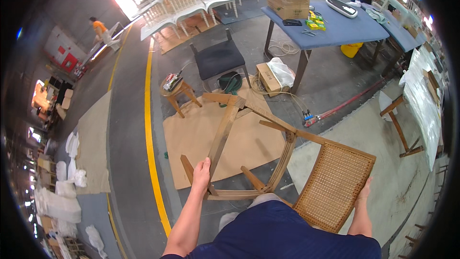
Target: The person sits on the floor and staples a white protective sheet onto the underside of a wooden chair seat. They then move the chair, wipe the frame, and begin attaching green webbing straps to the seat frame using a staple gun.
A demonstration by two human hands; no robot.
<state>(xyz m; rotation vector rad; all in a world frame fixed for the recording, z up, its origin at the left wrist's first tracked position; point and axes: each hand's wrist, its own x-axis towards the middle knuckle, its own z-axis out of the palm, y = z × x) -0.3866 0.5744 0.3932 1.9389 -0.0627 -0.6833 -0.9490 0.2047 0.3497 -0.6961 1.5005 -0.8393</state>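
Head view: dark blue clothing fills the bottom edge, both bare forearms coming up from it. Left hand wrapped around a leg of the wooden chair, fingers closed on the wood. Right hand flat against the far edge of the chair's woven cane seat, fingers mostly hidden behind it, so can't tell whether it's gripping or just pressed on. Chair is tipped over, legs pointing away, above the brown cardboard sheet on the concrete floor. Beyond: small round stool, dark padded chair, blue-topped table with a cardboard box. Yellow floor line at left.
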